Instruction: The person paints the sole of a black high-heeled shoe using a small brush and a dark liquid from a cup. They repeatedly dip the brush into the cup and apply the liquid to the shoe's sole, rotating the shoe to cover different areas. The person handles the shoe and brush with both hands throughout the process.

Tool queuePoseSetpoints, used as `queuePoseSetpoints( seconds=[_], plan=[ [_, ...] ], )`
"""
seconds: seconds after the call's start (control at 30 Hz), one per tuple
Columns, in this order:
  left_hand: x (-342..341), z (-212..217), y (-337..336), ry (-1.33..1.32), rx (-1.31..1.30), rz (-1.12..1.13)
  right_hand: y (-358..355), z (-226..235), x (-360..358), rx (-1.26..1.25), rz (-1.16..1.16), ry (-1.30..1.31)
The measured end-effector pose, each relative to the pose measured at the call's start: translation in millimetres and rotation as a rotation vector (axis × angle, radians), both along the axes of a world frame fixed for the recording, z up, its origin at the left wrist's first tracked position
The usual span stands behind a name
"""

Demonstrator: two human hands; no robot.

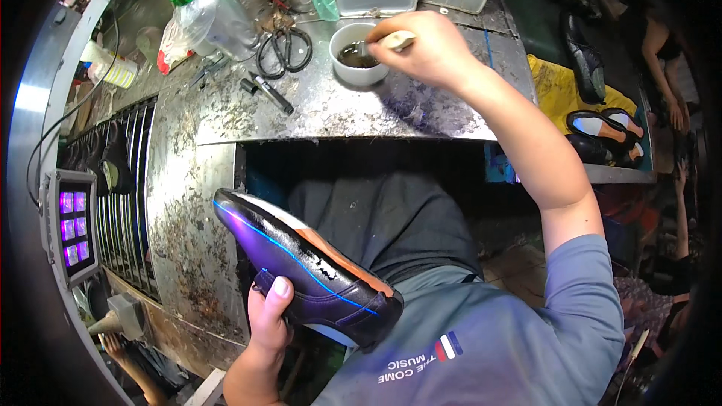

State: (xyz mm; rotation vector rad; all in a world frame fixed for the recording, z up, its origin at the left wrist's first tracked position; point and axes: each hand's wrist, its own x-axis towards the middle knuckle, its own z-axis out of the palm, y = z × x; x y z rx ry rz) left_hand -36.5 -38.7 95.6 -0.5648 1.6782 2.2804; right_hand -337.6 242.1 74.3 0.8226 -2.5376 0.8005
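Note:
My left hand (268, 314) is closed around the opening of a black leather shoe (289, 256), its thumb lying along the upper. The shoe is tilted on its side over my lap, toe to the upper left. A glowing blue line runs along its side above the sole edge, where black, white and brown patches show. Over the workbench, my right hand (430, 46) grips a brush (401, 41) by its pale handle. The brush's lower end reaches into a white bowl (359, 78) of dark liquid; its bristles are mostly hidden by the bowl and fingers.
On the stained metal bench (218, 116) lie black-handled scissors (284, 53) and a black marker (271, 94). A green-capped plastic jar (218, 22) stands behind. Left is a purple-lit lamp (74, 227); right, several shoes (594, 126) rest by yellow cloth (553, 86). Other people's arms show at the edges.

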Motion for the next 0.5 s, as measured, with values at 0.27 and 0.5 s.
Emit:
queuePoseSetpoints(
  seconds=[0.27, 0.5],
  plan=[
    [-5, 3, -1, -0.023, 0.025, -0.029, -12, 47, 73, -0.431, 0.585, -0.292],
    [-11, 10, 10, -0.066, -0.09, -0.111, -42, 42, 126, -0.497, 0.825, -0.232]
  ],
)
